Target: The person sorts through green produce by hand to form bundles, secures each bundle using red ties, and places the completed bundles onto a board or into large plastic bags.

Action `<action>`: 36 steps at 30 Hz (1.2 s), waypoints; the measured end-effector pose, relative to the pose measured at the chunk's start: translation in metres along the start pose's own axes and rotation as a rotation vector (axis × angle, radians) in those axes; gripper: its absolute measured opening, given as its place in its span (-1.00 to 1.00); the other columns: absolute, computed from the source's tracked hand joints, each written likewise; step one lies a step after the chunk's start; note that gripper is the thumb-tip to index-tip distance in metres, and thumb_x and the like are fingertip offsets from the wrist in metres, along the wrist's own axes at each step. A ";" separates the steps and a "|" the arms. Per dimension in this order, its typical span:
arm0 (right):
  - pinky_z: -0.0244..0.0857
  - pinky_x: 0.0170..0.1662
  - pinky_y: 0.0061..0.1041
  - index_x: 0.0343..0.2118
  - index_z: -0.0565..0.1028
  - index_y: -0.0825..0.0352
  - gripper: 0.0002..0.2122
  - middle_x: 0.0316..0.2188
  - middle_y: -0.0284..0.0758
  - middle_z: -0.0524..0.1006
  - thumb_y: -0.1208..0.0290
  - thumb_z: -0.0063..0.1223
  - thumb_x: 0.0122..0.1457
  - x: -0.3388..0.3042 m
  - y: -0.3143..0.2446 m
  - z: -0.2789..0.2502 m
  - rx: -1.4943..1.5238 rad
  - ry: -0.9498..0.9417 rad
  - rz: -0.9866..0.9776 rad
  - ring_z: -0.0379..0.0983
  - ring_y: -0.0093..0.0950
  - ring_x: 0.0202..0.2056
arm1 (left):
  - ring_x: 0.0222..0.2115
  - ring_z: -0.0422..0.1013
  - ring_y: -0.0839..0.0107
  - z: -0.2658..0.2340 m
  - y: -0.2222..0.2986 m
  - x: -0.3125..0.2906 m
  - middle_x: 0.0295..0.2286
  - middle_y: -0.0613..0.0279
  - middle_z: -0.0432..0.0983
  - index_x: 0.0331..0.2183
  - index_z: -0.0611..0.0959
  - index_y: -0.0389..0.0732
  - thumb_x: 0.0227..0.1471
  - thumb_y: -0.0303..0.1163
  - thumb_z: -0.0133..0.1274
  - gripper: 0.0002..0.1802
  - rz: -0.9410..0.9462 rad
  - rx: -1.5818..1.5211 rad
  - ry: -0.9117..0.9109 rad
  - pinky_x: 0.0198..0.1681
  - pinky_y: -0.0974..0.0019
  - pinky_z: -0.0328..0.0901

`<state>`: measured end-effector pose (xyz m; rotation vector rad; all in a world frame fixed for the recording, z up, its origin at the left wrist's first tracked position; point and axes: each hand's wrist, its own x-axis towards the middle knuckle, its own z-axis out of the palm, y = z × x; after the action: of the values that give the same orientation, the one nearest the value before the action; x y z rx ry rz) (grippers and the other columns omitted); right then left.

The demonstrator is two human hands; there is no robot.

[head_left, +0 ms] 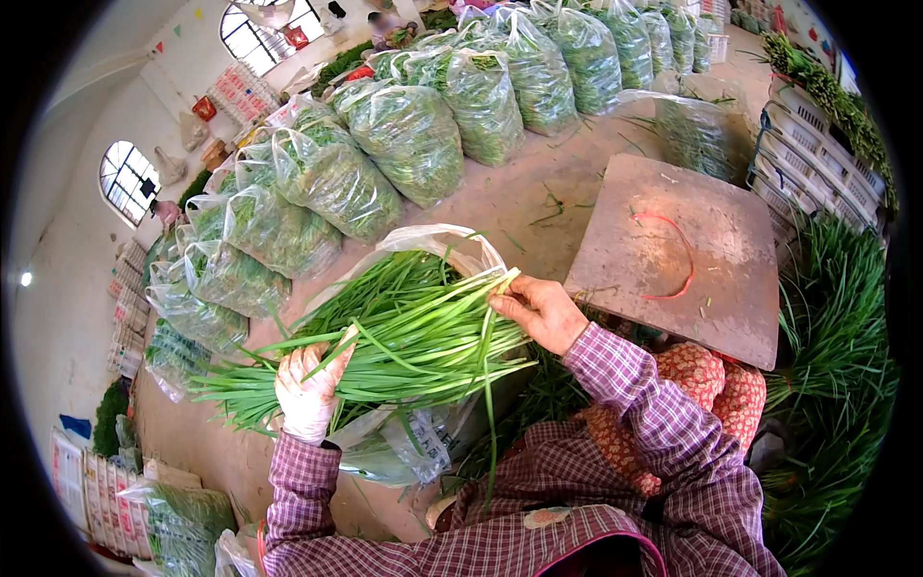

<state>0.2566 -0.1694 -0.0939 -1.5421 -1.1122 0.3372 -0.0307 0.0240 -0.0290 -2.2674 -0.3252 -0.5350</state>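
Observation:
A loose bunch of garlic chives lies across an open clear plastic bag, leaf tips to the left and pale stem ends to the right. My left hand, pale as if thinly gloved, is closed round the leafy end. At the other end, my right hand pinches the stem ends between thumb and fingers. The bag's rim stands up behind the bunch, and more greens show inside. One long blade hangs down toward my lap. The fingertips of the left hand are partly hidden by leaves.
A worn square board with a red cord on it stands at right. Loose chives pile beyond it, below stacked white crates. Rows of filled bags line the far side. Another person is at the back.

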 end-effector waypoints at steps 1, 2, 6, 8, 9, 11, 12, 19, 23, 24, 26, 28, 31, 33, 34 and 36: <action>0.32 -0.38 -0.39 -0.34 0.53 0.44 -0.67 -0.54 -0.17 0.50 0.17 0.06 0.14 0.001 0.002 0.002 0.061 0.022 0.014 0.47 -0.33 -0.49 | -0.29 0.37 0.33 0.002 0.001 0.000 -0.30 0.40 0.46 -0.16 0.58 0.22 -0.29 -0.50 0.13 -0.45 0.001 -0.004 0.017 -0.18 0.19 0.29; 0.32 -0.41 -0.41 -0.33 0.52 0.45 -0.66 -0.57 -0.17 0.50 0.17 0.05 0.14 0.002 0.003 0.003 0.121 0.044 0.028 0.48 -0.36 -0.51 | -0.29 0.37 0.33 0.004 0.002 0.000 -0.30 0.41 0.46 -0.15 0.58 0.22 -0.28 -0.49 0.13 -0.45 0.001 -0.008 0.011 -0.17 0.19 0.29; 0.32 -0.41 -0.46 -0.30 0.54 0.46 -0.66 -0.58 -0.21 0.52 0.18 0.04 0.16 0.001 -0.009 0.008 0.214 0.053 0.078 0.48 -0.46 -0.53 | -0.29 0.36 0.35 0.007 0.001 -0.002 -0.31 0.43 0.45 -0.13 0.57 0.24 -0.24 -0.46 0.13 -0.46 0.008 0.044 0.037 -0.16 0.20 0.28; 0.35 -0.39 -0.49 -0.27 0.54 0.46 -0.66 -0.58 -0.22 0.54 0.19 0.04 0.17 0.001 -0.009 0.005 0.119 0.025 0.097 0.50 -0.52 -0.51 | -0.29 0.36 0.37 0.005 0.001 0.000 -0.31 0.44 0.45 -0.11 0.56 0.26 -0.22 -0.43 0.13 -0.45 0.012 0.082 0.042 -0.16 0.22 0.29; 0.36 -0.38 -0.50 -0.27 0.54 0.46 -0.66 -0.58 -0.23 0.55 0.20 0.05 0.17 0.002 -0.007 0.005 0.101 0.007 0.114 0.50 -0.53 -0.50 | -0.29 0.36 0.38 0.001 0.001 0.001 -0.32 0.44 0.45 -0.09 0.56 0.27 -0.21 -0.42 0.13 -0.45 0.011 0.097 0.022 -0.16 0.23 0.29; 0.37 -0.37 -0.51 -0.27 0.55 0.45 -0.67 -0.57 -0.24 0.55 0.21 0.07 0.16 0.002 -0.006 0.003 0.113 -0.037 0.139 0.51 -0.55 -0.48 | -0.29 0.36 0.39 0.001 0.002 0.001 -0.32 0.45 0.45 -0.07 0.55 0.29 -0.19 -0.40 0.13 -0.44 0.013 0.115 0.009 -0.17 0.25 0.29; 0.37 -0.36 -0.52 -0.27 0.55 0.45 -0.68 -0.55 -0.25 0.56 0.21 0.07 0.16 0.002 -0.007 0.001 0.144 -0.061 0.147 0.51 -0.56 -0.48 | -0.29 0.36 0.40 0.001 0.002 0.000 -0.33 0.45 0.45 -0.06 0.54 0.30 -0.18 -0.39 0.13 -0.43 0.016 0.118 0.017 -0.17 0.25 0.29; 0.38 -0.31 -0.60 -0.25 0.58 0.41 -0.73 -0.44 -0.32 0.57 0.28 0.02 0.21 0.004 0.000 -0.003 0.354 -0.021 0.123 0.49 -0.61 -0.43 | -0.34 0.39 0.37 0.011 -0.003 -0.002 -0.35 0.40 0.46 -0.09 0.55 0.20 -0.13 -0.35 0.17 -0.53 0.023 -0.038 0.047 -0.29 0.22 0.33; 0.36 -0.34 -0.60 -0.25 0.59 0.39 -0.75 -0.46 -0.35 0.56 0.31 0.00 0.21 0.005 -0.010 -0.010 0.202 0.034 0.104 0.44 -0.63 -0.49 | -0.36 0.40 0.36 0.018 -0.003 -0.002 -0.36 0.36 0.47 -0.18 0.58 0.11 -0.16 -0.34 0.21 -0.61 0.005 -0.036 0.095 -0.32 0.23 0.33; 0.36 -0.35 -0.60 -0.25 0.59 0.38 -0.76 -0.47 -0.35 0.56 0.31 0.00 0.21 0.005 -0.010 -0.011 0.240 0.043 0.101 0.42 -0.63 -0.50 | -0.37 0.40 0.35 0.015 -0.002 0.000 -0.36 0.37 0.47 -0.19 0.58 0.10 -0.17 -0.33 0.21 -0.62 0.018 -0.056 0.077 -0.32 0.23 0.33; 0.34 -0.38 -0.59 -0.25 0.59 0.36 -0.77 -0.48 -0.35 0.56 0.32 0.00 0.21 0.005 -0.009 -0.010 0.315 0.061 0.093 0.39 -0.63 -0.52 | -0.37 0.40 0.34 0.012 0.001 0.003 -0.35 0.37 0.48 -0.21 0.59 0.09 -0.18 -0.33 0.21 -0.63 0.017 -0.082 0.055 -0.32 0.23 0.33; 0.34 -0.37 -0.60 -0.26 0.60 0.36 -0.78 -0.49 -0.35 0.56 0.34 0.01 0.20 0.005 -0.008 -0.012 0.348 0.076 0.113 0.39 -0.63 -0.51 | -0.37 0.40 0.33 0.009 0.003 0.005 -0.35 0.36 0.48 -0.21 0.59 0.11 -0.19 -0.34 0.21 -0.62 -0.013 -0.087 0.054 -0.31 0.22 0.33; 0.38 -0.34 -0.52 -0.28 0.60 0.34 -0.81 -0.44 -0.29 0.58 0.37 0.04 0.16 0.003 -0.002 -0.033 0.149 0.111 0.073 0.47 -0.54 -0.45 | -0.36 0.41 0.33 0.011 -0.006 -0.003 -0.34 0.38 0.48 -0.19 0.59 0.17 -0.19 -0.35 0.20 -0.60 0.012 -0.092 0.069 -0.30 0.22 0.33; 0.40 -0.29 -0.39 -0.34 0.62 0.29 -0.84 -0.38 -0.20 0.59 0.35 0.07 0.11 0.000 0.003 -0.053 -0.108 0.215 -0.028 0.52 -0.36 -0.39 | -0.36 0.41 0.33 0.009 -0.007 -0.001 -0.34 0.39 0.48 -0.20 0.60 0.19 -0.20 -0.35 0.18 -0.59 -0.003 -0.066 0.057 -0.30 0.22 0.33; 0.40 -0.27 -0.36 -0.35 0.62 0.25 -0.82 -0.40 -0.20 0.58 0.28 0.09 0.10 -0.002 0.002 -0.064 -0.379 0.189 0.039 0.51 -0.28 -0.38 | -0.36 0.41 0.34 0.008 -0.008 -0.002 -0.34 0.39 0.48 -0.20 0.60 0.21 -0.21 -0.35 0.18 -0.58 -0.013 -0.051 0.047 -0.30 0.22 0.33; 0.41 -0.28 -0.35 -0.28 0.61 0.20 -0.77 -0.42 -0.24 0.57 0.20 0.10 0.09 -0.013 0.011 -0.073 -0.763 0.032 0.091 0.51 -0.24 -0.39 | -0.36 0.41 0.35 0.009 -0.009 -0.006 -0.34 0.40 0.48 -0.15 0.59 0.23 -0.24 -0.38 0.16 -0.51 -0.011 -0.001 0.056 -0.30 0.22 0.34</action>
<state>0.3078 -0.2227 -0.0853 -2.2579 -1.2164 -0.0754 -0.0370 0.0359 -0.0316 -2.2484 -0.3095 -0.6036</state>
